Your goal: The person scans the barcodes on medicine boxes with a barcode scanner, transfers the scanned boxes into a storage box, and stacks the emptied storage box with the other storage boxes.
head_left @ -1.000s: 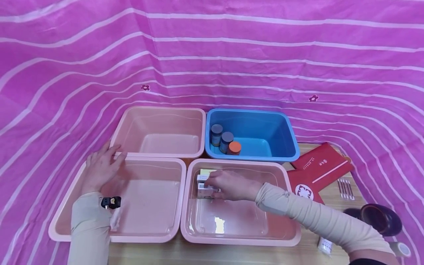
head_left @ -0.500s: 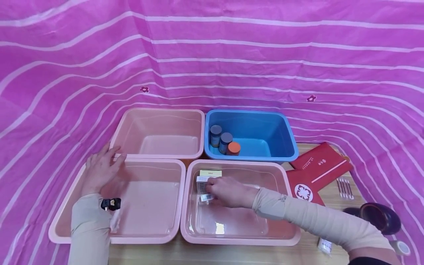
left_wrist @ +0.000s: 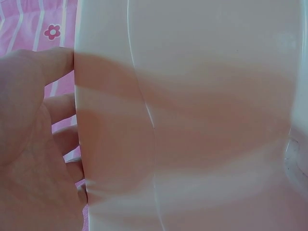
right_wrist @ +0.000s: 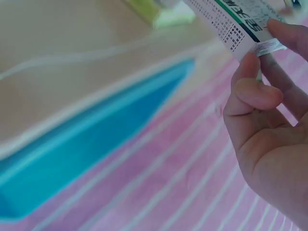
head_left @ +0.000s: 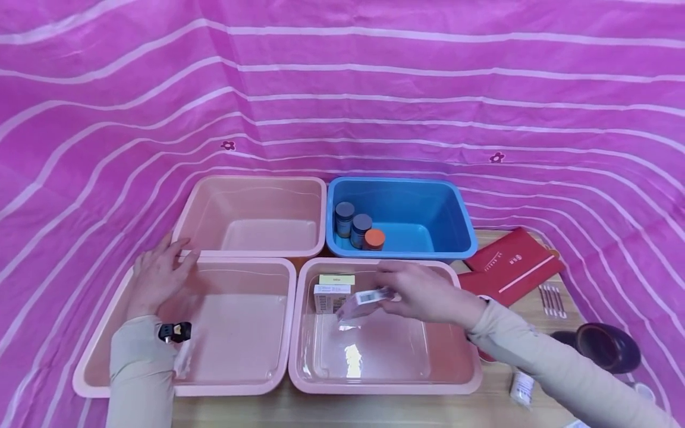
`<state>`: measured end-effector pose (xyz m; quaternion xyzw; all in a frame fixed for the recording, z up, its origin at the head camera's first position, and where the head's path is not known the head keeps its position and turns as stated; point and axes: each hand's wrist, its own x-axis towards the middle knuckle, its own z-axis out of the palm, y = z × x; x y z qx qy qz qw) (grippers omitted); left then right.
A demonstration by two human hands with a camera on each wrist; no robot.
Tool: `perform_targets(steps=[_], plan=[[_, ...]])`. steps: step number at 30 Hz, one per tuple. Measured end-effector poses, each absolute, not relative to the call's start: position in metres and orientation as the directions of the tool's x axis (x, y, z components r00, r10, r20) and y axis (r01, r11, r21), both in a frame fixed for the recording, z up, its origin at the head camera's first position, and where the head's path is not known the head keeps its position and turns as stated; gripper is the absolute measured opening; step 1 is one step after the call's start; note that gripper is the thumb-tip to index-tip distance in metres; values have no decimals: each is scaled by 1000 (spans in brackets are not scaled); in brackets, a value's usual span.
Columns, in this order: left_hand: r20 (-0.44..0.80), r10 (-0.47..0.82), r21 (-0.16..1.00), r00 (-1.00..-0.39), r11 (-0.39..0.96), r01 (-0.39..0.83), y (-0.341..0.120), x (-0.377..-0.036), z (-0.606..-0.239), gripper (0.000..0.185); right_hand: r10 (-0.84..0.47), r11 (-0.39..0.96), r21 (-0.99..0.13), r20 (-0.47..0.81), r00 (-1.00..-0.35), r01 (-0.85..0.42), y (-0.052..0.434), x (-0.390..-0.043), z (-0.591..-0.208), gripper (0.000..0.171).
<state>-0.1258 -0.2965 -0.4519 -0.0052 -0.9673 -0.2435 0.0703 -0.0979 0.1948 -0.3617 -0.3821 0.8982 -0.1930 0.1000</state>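
Note:
My right hand (head_left: pixel 423 291) pinches a small printed white box (head_left: pixel 363 300) and holds it tilted above the near right pink tub (head_left: pixel 385 380). The same white box (right_wrist: pixel 236 21) shows at the fingertips in the right wrist view. Two more small boxes, one white (head_left: pixel 330 297) and one yellow-green (head_left: pixel 337 279), stand at that tub's far left corner. My left hand (head_left: pixel 157 276) rests with straight fingers on the far left rim of the near left pink tub (head_left: pixel 187 380); the left wrist view shows the fingers (left_wrist: pixel 33 120) against the rim (left_wrist: pixel 110 134).
A far pink tub (head_left: pixel 251 214) holds nothing visible. The blue tub (head_left: pixel 455 220) holds three small lidded jars (head_left: pixel 357 227). Red envelopes (head_left: pixel 508 264), cotton swabs (head_left: pixel 551 297) and a dark roll (head_left: pixel 607 348) lie on the wooden table at right. Pink striped cloth surrounds everything.
My right hand lifted one small box off the pile at the tub's far left corner and drew it up and to the right. The left hand stayed put.

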Motion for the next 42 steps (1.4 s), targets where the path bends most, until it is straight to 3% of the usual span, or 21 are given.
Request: perform_targets(steps=[8,14,18,27,36,42], plan=[[125,-24,468,-992,883,37,-297,-126,-452,57,-615,638,-501,125,-779,-584,258,-86,-327,31],[115,-28,469,-993,883,30,-296,-125,-450,57,-532,679,-400,308,-788,-615,314,-72,-319,45],[116,-24,467,-993,884,33,-296,-125,-450,56,-448,741,-354,373,-812,-571,357,-59,-321,53],[115,-18,456,-993,889,37,-297,-126,-451,56,-222,866,-364,333,-916,-342,442,-35,-356,37],[118,-20,453,-993,891,36,-298,-126,-453,55,-156,906,-348,250,-956,-239,483,-32,-392,31],[113,-25,463,-993,886,30,-297,-126,-452,57,-152,945,-257,198,-968,-201,504,-24,-409,29]])
